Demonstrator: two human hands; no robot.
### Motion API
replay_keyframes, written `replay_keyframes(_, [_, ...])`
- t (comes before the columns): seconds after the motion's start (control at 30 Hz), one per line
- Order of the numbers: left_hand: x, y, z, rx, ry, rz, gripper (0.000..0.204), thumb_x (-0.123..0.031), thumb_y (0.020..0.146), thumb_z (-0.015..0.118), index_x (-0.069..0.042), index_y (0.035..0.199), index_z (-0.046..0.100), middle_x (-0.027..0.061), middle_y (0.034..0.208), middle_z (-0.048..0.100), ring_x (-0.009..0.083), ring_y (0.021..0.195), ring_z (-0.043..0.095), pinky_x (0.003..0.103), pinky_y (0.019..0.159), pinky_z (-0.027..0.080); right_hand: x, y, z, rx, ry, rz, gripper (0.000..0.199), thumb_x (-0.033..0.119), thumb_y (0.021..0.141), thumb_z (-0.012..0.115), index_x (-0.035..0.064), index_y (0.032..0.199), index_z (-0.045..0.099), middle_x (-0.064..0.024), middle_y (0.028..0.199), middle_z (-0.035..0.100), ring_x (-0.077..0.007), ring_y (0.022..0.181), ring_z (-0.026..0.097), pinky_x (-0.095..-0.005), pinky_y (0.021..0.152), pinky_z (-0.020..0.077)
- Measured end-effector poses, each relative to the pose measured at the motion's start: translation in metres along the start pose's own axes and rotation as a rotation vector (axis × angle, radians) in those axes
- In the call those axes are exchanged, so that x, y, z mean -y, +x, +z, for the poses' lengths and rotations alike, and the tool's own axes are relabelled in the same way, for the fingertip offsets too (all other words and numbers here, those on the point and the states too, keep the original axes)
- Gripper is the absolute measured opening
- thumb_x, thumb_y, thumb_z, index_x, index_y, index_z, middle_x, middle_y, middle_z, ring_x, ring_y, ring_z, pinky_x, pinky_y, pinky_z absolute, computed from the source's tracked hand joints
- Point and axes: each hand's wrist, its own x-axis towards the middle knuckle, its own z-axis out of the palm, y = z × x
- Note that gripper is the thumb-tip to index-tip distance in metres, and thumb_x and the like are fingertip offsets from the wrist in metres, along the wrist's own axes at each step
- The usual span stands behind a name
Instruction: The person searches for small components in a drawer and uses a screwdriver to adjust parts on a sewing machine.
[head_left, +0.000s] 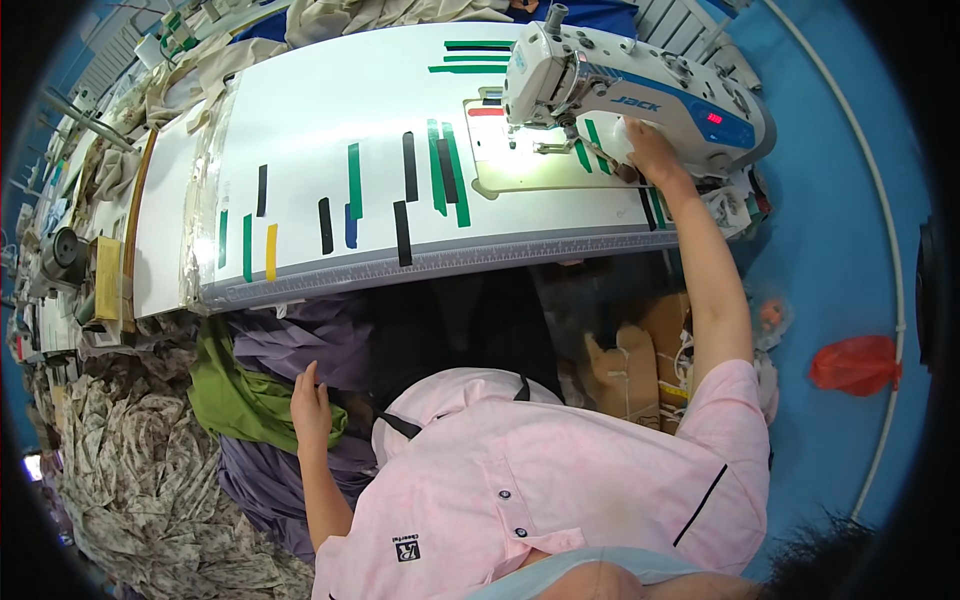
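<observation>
My right hand (650, 150) reaches up onto the white sewing table (330, 110), beside the base of the white and blue sewing machine (620, 85), with its fingers curled on the table surface near the lit needle plate (520, 155). Whether it holds anything I cannot tell. My left hand (312, 410) hangs low at my left side, fingers together, resting on a heap of green cloth (235, 395) and purple cloth (300, 345) below the table edge.
Strips of green, black, blue and yellow tape (355, 180) mark the tabletop. A ruler strip (450, 262) runs along its front edge. Patterned fabric (130, 470) piles at the left, cardboard boxes (630, 365) sit under the table, and a red bag (855, 365) lies on the blue floor.
</observation>
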Motion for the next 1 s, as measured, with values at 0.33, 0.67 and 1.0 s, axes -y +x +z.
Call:
replay_keyframes(0.33, [-0.017, -0.004, -0.011, 0.032, -0.022, -0.074, 0.040, 0.000, 0.085, 0.055, -0.003, 0.124, 0.051, 0.0156, 0.102, 0.057, 0.0345, 0.091, 0.058, 0.039, 0.078, 0.047, 0.023, 0.015, 0.010, 0.122, -0.090, 0.216, 0.041, 0.020, 0.088, 0.055, 0.0049, 0.126, 0.050, -0.0209, 0.104, 0.064, -0.0360, 0.101, 0.061, -0.0437, 0.088, 0.0485])
replay_keyframes(0.67, [-0.005, 0.021, 0.021, -0.165, -0.657, -0.210, 0.030, -0.005, 0.089, 0.056, 0.000, 0.118, 0.056, 0.0107, 0.096, 0.062, 0.0220, 0.088, 0.061, 0.033, 0.075, 0.049, 0.006, -0.019, 0.022, -0.207, -0.174, 0.110, 0.051, 0.012, 0.089, 0.056, 0.0072, 0.138, 0.040, -0.0194, 0.135, 0.047, -0.0351, 0.122, 0.046, -0.0439, 0.101, 0.0387])
replay_keyframes(1.0, [0.010, 0.126, 0.014, -0.427, -1.870, -0.490, 0.028, -0.027, 0.097, 0.053, -0.006, 0.115, 0.051, 0.0028, 0.103, 0.058, 0.0152, 0.093, 0.057, 0.034, 0.080, 0.048, 0.318, -0.111, -0.064, -0.155, 0.574, -0.198, 0.045, 0.005, 0.083, 0.063, 0.0007, 0.126, 0.052, -0.0175, 0.133, 0.047, -0.0347, 0.122, 0.045, -0.0422, 0.104, 0.0364])
